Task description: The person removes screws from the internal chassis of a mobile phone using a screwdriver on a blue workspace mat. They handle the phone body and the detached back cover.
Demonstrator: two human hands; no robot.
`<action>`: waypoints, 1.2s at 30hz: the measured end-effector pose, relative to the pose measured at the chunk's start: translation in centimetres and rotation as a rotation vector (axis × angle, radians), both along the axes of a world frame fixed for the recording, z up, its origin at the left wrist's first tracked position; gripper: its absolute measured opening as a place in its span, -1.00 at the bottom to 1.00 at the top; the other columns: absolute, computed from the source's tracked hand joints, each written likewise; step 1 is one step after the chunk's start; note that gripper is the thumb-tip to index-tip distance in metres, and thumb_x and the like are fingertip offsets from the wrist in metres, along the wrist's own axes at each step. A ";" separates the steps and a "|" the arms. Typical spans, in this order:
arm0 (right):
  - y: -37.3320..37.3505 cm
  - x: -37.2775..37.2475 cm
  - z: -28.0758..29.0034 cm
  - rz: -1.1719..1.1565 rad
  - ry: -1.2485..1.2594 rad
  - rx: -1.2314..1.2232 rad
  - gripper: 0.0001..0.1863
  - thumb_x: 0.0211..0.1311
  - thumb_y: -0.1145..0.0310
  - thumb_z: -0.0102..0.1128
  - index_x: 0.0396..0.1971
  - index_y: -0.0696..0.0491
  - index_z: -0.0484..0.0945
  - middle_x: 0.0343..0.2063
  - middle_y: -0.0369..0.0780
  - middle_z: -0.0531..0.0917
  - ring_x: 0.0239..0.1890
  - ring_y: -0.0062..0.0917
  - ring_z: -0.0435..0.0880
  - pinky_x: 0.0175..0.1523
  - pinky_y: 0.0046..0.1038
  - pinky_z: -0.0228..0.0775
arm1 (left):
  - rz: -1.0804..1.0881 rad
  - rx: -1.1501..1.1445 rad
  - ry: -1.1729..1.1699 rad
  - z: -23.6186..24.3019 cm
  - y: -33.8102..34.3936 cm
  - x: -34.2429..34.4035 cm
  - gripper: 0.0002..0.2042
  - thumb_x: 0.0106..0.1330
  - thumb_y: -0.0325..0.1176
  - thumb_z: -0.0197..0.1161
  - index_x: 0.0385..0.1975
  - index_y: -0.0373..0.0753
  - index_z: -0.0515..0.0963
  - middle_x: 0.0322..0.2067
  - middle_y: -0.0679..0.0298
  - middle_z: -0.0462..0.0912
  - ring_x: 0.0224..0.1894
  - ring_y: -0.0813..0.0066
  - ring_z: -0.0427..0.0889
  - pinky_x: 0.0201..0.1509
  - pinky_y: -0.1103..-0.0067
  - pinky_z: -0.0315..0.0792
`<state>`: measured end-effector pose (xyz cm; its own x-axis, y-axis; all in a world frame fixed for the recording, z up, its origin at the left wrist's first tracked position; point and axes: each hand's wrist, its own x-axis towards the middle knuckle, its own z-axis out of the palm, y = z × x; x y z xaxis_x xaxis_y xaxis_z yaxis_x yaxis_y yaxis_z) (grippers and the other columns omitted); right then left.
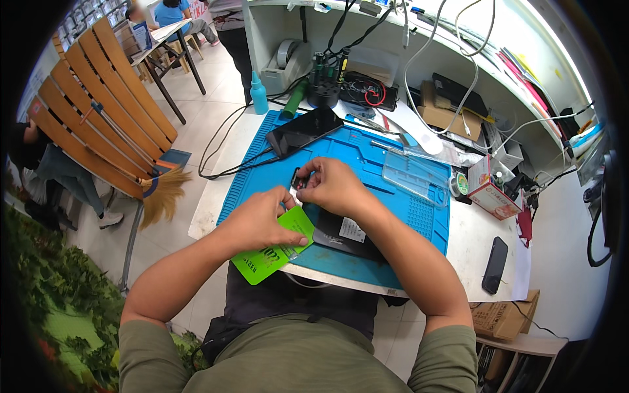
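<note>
My left hand (pixel 257 221) is closed on a bright green card (pixel 265 261), thumb on top, over the front edge of the blue work mat (pixel 419 228). Close to its fingertips, my right hand (pixel 332 187) pinches a small dark piece (pixel 298 178) too small to make out. Below both hands lies a flat black panel (pixel 331 240) with a white label, partly hidden by my right forearm. Farther back on the mat, a black-screened tablet or phone (pixel 305 131) lies at a slant.
A clear plastic case (pixel 414 175) lies on the mat's right. Behind stand a blue bottle (pixel 259 95) and a screwdriver holder (pixel 323 88). A small box (pixel 493 190) and a phone (pixel 495 264) lie to the right. Cables hang from the shelf. A person sits at the far left.
</note>
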<state>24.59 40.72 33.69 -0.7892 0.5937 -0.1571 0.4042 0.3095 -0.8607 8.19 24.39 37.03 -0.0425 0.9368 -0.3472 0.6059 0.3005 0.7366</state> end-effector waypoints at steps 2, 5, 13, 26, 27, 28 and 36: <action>0.2 -0.1 0.0 -0.019 0.087 -0.119 -0.38 0.21 0.30 0.72 0.19 0.29 0.68 -0.26 -0.13 0.85 -0.28 -0.49 0.82 -0.12 -0.38 0.67 | -0.002 0.025 0.020 -0.4 0.0 0.0 -0.29 0.09 -0.11 0.85 0.09 -0.36 0.56 -0.24 0.08 0.93 -0.25 0.46 0.90 -0.12 0.47 0.69; -0.3 0.8 2.2 -0.009 0.128 -0.030 -0.36 0.24 0.16 0.71 0.16 0.27 0.70 -0.17 -0.07 0.86 -0.26 -0.37 0.81 -0.06 -0.31 0.69 | 0.021 -0.017 -0.027 0.1 -0.3 0.0 -0.33 0.12 -0.14 0.85 0.08 -0.39 0.62 -0.23 0.08 0.93 -0.23 0.49 0.89 -0.10 0.48 0.69; -4.4 9.1 4.7 0.256 -0.371 0.625 -0.06 -0.04 -0.06 0.81 0.24 0.24 0.63 0.02 0.03 0.76 0.13 -0.01 0.74 0.32 -0.07 0.59 | -0.045 -0.066 -0.139 -0.5 0.3 -0.4 -0.48 0.13 -0.21 0.84 -0.07 -0.38 0.73 -0.24 0.15 0.92 -0.26 0.54 0.87 -0.13 0.55 0.65; -2.6 7.7 5.3 0.285 -0.329 0.401 -0.15 -0.09 0.03 0.86 0.10 0.21 0.60 -0.05 0.01 0.79 0.07 0.00 0.77 0.21 -0.13 0.62 | -0.085 -0.043 -0.238 -1.0 -0.6 -0.6 -0.59 0.25 -0.18 0.79 -0.11 -0.36 0.82 -0.28 0.23 0.90 -0.29 0.60 0.81 -0.15 0.56 0.64; -2.6 7.6 5.5 0.267 -0.351 0.321 -0.17 0.00 0.02 0.84 0.13 0.22 0.60 -0.08 0.00 0.81 0.03 -0.03 0.79 0.18 -0.14 0.63 | -0.076 -0.042 -0.233 -1.0 -0.7 -0.6 -0.59 0.28 -0.16 0.77 -0.10 -0.36 0.82 -0.29 0.24 0.90 -0.30 0.60 0.80 -0.15 0.56 0.64; -2.6 7.5 5.6 0.250 -0.373 0.240 -0.18 0.08 0.01 0.83 0.16 0.23 0.60 -0.12 -0.01 0.83 -0.01 -0.05 0.82 0.14 -0.16 0.65 | -0.068 -0.043 -0.228 -1.1 -0.8 -0.6 -0.60 0.31 -0.14 0.75 -0.10 -0.35 0.83 -0.29 0.24 0.89 -0.30 0.60 0.79 -0.15 0.57 0.64; -0.6 8.4 1.7 -0.090 0.157 -0.422 -0.54 0.57 0.18 0.56 0.15 0.24 0.66 -0.17 -0.21 0.87 -0.27 -0.67 0.80 -0.15 -0.57 0.63 | 0.104 0.078 -0.538 -2.1 -0.4 0.8 -0.65 0.52 -0.09 0.60 -0.08 -0.33 0.84 -0.30 0.30 0.88 -0.32 0.64 0.76 -0.19 0.58 0.61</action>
<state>32.95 40.11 35.37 -0.7708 0.5708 -0.2829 0.2681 -0.1122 -0.9568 8.95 24.03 34.93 0.0277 0.9609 -0.2754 0.1075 0.2710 0.9566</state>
